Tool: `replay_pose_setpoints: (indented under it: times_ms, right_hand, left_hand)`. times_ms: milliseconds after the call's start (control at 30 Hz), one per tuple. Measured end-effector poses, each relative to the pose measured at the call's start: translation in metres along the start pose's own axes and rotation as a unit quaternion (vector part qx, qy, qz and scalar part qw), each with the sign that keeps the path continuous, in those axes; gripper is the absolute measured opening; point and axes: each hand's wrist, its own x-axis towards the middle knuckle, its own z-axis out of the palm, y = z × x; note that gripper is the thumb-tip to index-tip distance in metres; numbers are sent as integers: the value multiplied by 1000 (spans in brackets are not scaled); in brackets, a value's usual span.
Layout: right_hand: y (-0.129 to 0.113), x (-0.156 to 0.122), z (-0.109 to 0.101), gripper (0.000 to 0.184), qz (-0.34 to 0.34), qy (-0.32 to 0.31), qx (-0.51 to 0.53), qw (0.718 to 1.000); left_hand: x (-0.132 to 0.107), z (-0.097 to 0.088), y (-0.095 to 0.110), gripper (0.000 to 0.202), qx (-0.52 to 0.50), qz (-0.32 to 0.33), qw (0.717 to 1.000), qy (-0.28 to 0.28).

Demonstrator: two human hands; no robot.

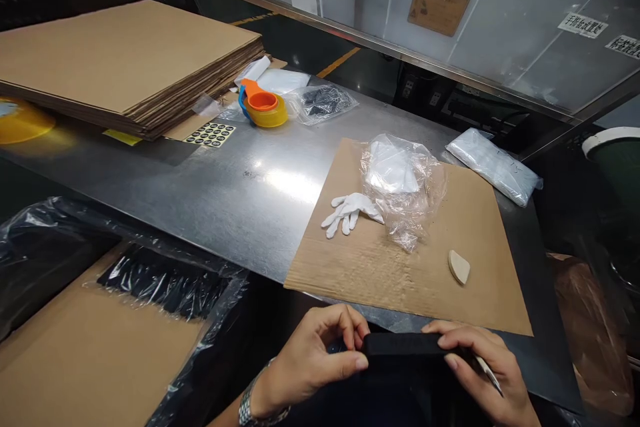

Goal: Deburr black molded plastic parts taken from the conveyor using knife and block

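Observation:
Low in the head view, both hands grip a flat black object (403, 345) held below the near edge of the metal table (225, 180). My left hand (313, 357), with a metal watch on its wrist, pinches the left end between thumb and fingers. My right hand (483, 367) is closed on the right end and also holds a thin pen-like item (487, 373). Just beyond the hands lies a flat cardboard sheet (380, 260).
On the sheet lie a white glove (350, 211), a crumpled clear bag (405, 187) and a small beige wedge (459, 266). A stack of cardboard (120, 60), a tape roll (265, 109), a label sheet (211, 135) and bagged parts (325, 101) sit farther back. A plastic-lined carton (100, 327) is at lower left.

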Motion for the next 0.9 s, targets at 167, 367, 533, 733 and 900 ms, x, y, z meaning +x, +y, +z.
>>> replay_pose_setpoints:
  times_ms: [167,367,533,733,900]
  right_hand:
    - [4,15,2,12,20,-15,-4,1000]
    - [40,63,13,28,148,37,-64,986]
    - [89,87,24,29,197,125,-178,956]
    - [103,92,42,36,189,183,-281,923]
    - [97,135,30,31,140,191,-299,924]
  left_hand:
    - [7,2,-6,31,141,10,990,2]
    - [30,-2,-48,37,191,-75,971,127]
    - [43,-14,-68,39,232,-66,945,220]
    - [51,-10,-68,24,457,-61,861,213]
    - [65,-1,-76,26,522,-71,837,145]
